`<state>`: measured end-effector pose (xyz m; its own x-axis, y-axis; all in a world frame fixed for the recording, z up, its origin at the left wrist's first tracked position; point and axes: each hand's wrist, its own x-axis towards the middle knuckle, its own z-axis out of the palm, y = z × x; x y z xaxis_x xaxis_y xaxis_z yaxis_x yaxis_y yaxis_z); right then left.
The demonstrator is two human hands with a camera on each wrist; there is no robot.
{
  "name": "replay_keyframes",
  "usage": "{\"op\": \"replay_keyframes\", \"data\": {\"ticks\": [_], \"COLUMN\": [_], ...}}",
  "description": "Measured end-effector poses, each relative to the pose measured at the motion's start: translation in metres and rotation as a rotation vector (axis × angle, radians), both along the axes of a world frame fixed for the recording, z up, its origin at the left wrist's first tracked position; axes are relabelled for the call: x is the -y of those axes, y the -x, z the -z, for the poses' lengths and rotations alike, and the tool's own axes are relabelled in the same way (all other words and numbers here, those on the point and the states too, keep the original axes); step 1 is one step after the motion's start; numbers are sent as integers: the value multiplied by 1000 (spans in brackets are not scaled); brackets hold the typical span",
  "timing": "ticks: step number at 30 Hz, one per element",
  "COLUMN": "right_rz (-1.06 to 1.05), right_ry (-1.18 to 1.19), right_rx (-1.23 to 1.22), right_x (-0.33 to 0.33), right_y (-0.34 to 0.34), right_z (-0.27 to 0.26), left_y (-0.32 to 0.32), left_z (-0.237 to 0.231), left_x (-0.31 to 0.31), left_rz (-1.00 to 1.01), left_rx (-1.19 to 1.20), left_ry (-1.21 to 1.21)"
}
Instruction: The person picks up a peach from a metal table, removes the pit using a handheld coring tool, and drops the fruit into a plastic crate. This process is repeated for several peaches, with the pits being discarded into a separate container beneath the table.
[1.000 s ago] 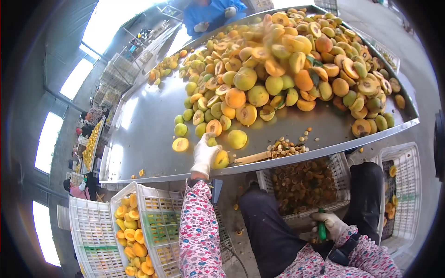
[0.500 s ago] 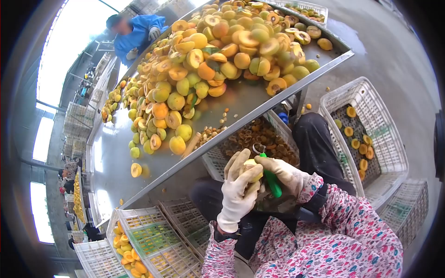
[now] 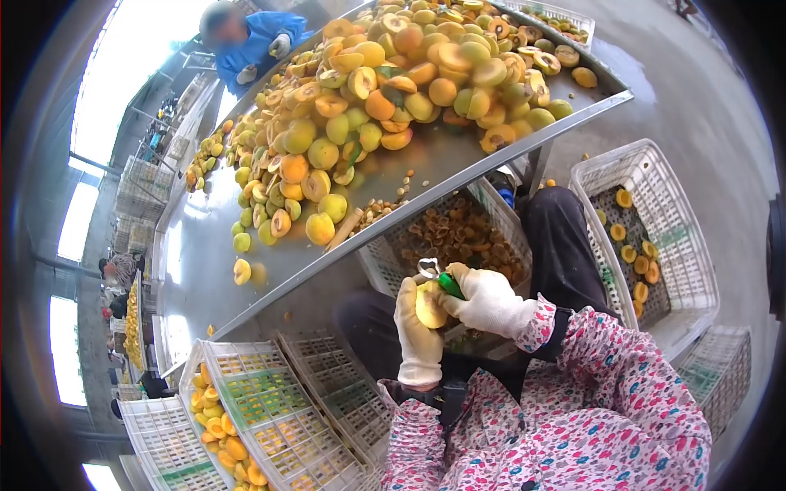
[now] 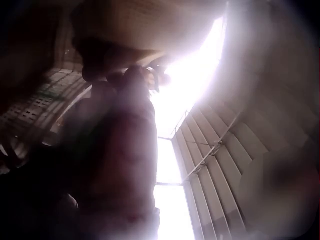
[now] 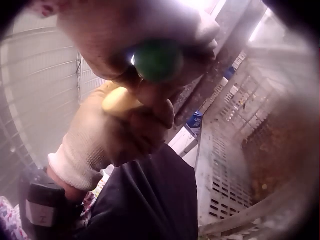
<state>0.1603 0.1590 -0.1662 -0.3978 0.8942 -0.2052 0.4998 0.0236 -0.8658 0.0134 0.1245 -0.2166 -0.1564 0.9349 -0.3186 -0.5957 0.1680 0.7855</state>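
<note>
In the head view the gloved left hand (image 3: 419, 335) grips a pale yellow fruit half (image 3: 430, 304) above the lap. Beside it the gloved right hand (image 3: 491, 303) holds a tool by its green handle (image 3: 450, 286); the tool's metal loop (image 3: 428, 267) sits at the fruit's upper edge. The right wrist view shows the round end of the green handle (image 5: 158, 61) in the right hand (image 5: 125, 30), close over the fruit (image 5: 119, 100) in the left hand (image 5: 90, 132). The left wrist view is dark and blurred.
A metal table (image 3: 278, 282) bears a large heap of fruit (image 3: 327, 106). Under its edge stands a crate of dark scraps (image 3: 446, 237). Crates with orange halves stand at right (image 3: 688, 254) and left (image 3: 246, 376). Across the table is a person in blue (image 3: 262, 49).
The left hand has come back from the table to the lap with a fruit. The right hand has risen with the tool to meet it, and the head view has turned.
</note>
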Motion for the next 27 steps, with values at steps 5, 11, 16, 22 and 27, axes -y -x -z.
{"op": "replay_keyframes", "data": {"ticks": [5, 11, 16, 22, 27], "right_rz": [-190, -175, -334, -617, -322], "right_ry": [-385, -934, -963, -476, 193], "right_rx": [354, 605, 657, 799, 544], "right_x": [13, 13, 9, 12, 13], "right_y": [-17, -15, -16, -9, -7], "right_z": [19, 40, 36, 17, 24], "left_y": [-10, -10, -6, -4, -8], "left_z": [-17, -14, -19, -29, -10], "left_x": [1, 3, 4, -5, -8], "left_rz": [10, 38, 72, 200, 133], "left_rx": [48, 32, 91, 75, 139], "left_ry": [22, 85, 229, 402, 440]}}
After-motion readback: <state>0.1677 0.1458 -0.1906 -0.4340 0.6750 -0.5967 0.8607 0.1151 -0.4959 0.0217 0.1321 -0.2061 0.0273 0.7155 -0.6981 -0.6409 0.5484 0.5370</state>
